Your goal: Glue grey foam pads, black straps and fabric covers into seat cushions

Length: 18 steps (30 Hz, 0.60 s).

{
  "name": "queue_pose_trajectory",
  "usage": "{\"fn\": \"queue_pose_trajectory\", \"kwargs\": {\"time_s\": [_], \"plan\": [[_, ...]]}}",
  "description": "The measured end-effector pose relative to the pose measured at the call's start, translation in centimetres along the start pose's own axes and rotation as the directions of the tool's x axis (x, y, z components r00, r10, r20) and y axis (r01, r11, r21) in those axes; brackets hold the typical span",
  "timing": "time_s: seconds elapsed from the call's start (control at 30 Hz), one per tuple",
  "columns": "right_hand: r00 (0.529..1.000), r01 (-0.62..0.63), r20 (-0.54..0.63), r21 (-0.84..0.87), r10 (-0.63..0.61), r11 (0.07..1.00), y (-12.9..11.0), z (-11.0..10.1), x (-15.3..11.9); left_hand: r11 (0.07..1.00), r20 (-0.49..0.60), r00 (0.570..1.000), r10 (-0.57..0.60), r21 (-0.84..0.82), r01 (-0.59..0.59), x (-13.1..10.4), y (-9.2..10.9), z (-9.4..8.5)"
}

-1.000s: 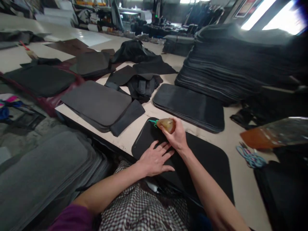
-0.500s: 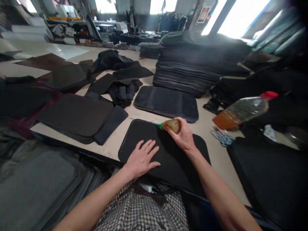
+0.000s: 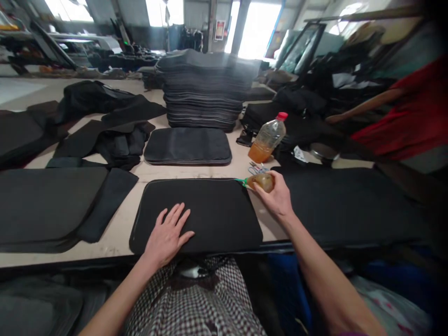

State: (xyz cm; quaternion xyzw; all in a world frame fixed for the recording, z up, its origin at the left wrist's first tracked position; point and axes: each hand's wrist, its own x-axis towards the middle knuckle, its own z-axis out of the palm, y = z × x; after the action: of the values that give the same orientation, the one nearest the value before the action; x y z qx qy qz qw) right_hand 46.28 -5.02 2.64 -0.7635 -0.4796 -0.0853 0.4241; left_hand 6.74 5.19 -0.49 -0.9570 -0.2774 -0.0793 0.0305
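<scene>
A black rounded panel (image 3: 213, 214) lies flat on the table in front of me. My left hand (image 3: 167, 235) rests on its left part, palm down with the fingers spread. My right hand (image 3: 276, 196) is closed round a small squeeze bottle (image 3: 264, 181) of amber-brown liquid with a green nozzle. The nozzle's tip is at the panel's far edge, near its far right corner. A thin pale line runs along the far and left edges of the panel. Just behind the squeeze bottle lie scissors (image 3: 257, 169) with blue-wrapped handles, partly hidden by it.
Behind the panel lies a low pile of black panels (image 3: 189, 145), with a tall stack (image 3: 206, 93) beyond it. A red-capped plastic bottle (image 3: 268, 140) of orange liquid stands at the right. Dark sheets (image 3: 45, 200) lie at the left. A person in red (image 3: 413, 112) is at the far right.
My right hand has moved the squeeze bottle rightwards along the panel's far edge to near the corner. My left hand stays flat on the panel. The view has turned to the right.
</scene>
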Motion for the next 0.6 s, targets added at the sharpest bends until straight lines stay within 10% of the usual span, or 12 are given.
{"fn": "queue_pose_trajectory", "kwargs": {"time_s": [0.6], "plan": [[0.964, -0.171, 0.211, 0.017, 0.164, 0.985, 0.7, -10.8, -4.6, 0.999, -0.005, 1.000, 0.020, 0.029, -0.020, 0.0, 0.0, 0.6]]}}
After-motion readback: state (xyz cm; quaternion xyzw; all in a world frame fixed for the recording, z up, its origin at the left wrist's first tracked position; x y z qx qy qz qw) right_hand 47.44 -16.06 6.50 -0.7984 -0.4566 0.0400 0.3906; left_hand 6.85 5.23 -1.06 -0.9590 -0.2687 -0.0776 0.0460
